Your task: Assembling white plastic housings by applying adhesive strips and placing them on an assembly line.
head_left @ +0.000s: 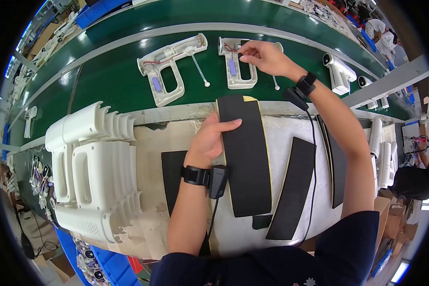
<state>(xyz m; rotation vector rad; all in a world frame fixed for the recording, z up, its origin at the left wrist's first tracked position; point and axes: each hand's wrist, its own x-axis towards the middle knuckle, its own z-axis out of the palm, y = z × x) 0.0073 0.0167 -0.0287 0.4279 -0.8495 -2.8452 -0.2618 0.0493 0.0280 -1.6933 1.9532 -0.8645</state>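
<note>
My left hand (210, 136) grips a wide black foam strip (245, 162) with yellow backing along its edges, thumb lying on its face. Beyond it, on the green conveyor belt (112, 76), lies an open white handheld-device housing (243, 84) with red wires and a purple cylindrical part inside. My right hand (261, 56) is over the upper part of this housing, thumb and fingers pinched on a small black piece (240, 56). Whether that piece touches the housing is unclear. A second open housing (169, 93) with similar wires and a purple part lies to the left.
Nested white housing shells (97, 176) are stacked on the worktable's left. More black foam strips (293, 188) lie beside and under the held one. White assembled devices (337, 74) rest on the belt at right. A blue bin (112, 267) with parts stands at lower left; cables hang from both wrists.
</note>
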